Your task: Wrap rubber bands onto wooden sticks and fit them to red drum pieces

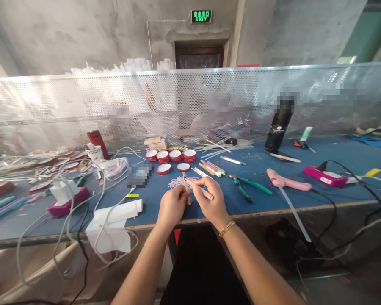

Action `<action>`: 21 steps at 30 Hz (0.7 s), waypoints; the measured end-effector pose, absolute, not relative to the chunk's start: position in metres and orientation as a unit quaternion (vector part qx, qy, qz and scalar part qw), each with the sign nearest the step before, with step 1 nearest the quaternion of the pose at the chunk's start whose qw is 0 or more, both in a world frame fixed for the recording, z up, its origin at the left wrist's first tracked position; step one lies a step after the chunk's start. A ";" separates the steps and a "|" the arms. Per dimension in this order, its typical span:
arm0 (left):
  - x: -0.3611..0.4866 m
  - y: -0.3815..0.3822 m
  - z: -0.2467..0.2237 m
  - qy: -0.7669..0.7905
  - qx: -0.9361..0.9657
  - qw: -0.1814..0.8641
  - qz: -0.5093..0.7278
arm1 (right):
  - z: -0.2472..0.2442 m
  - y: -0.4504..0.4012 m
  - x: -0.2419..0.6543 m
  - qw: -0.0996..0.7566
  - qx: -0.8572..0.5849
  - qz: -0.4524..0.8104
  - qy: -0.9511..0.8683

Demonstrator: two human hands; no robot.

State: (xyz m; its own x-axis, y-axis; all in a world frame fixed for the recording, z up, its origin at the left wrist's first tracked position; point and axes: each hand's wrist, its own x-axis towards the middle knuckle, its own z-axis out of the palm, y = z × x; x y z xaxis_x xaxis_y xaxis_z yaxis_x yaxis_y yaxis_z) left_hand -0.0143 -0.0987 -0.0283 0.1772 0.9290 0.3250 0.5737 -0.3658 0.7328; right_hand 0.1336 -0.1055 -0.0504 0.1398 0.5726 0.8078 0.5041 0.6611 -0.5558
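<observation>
My left hand (pixel 172 206) pinches a thin wooden craft stick (pixel 184 180), which stands tilted near the table's front edge. Closed round a pale pink marker pen (pixel 204 192), my right hand (pixel 214 202) keeps the pen's tip at the stick. Just behind both hands lies a small heap of pastel loops (pixel 175 182), partly hidden by them. Several coloured marker pens (pixel 213 168) rest a little farther back. Red-rimmed round discs (pixel 175 156) with white tops stand in short stacks, and two single ones lie in front of those stacks.
Green-handled pliers (pixel 254 184) and a pink glue gun (pixel 287 182) with its cord lie to the right. A black bottle (pixel 279 125) stands behind. At left are a white roll (pixel 119 212), loose cables and a magenta power strip (pixel 68 202). A perforated metal screen (pixel 197 101) borders the back.
</observation>
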 end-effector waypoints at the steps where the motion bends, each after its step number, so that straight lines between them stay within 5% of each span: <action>1: -0.014 -0.099 -0.028 0.514 0.731 0.231 0.384 | -0.050 -0.106 0.134 0.635 -0.414 0.025 -0.652; 21: -0.015 -0.097 -0.030 0.515 0.732 0.229 0.382 | -0.049 -0.105 0.133 0.635 -0.412 0.019 -0.653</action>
State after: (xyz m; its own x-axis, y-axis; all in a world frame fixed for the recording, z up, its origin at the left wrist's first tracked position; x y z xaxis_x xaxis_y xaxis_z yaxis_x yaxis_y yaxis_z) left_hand -0.0152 -0.0969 -0.0304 0.1762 0.9296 0.3237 0.5795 -0.3638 0.7293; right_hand 0.1330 -0.1051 -0.0490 0.1468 0.5627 0.8135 0.5139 0.6593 -0.5488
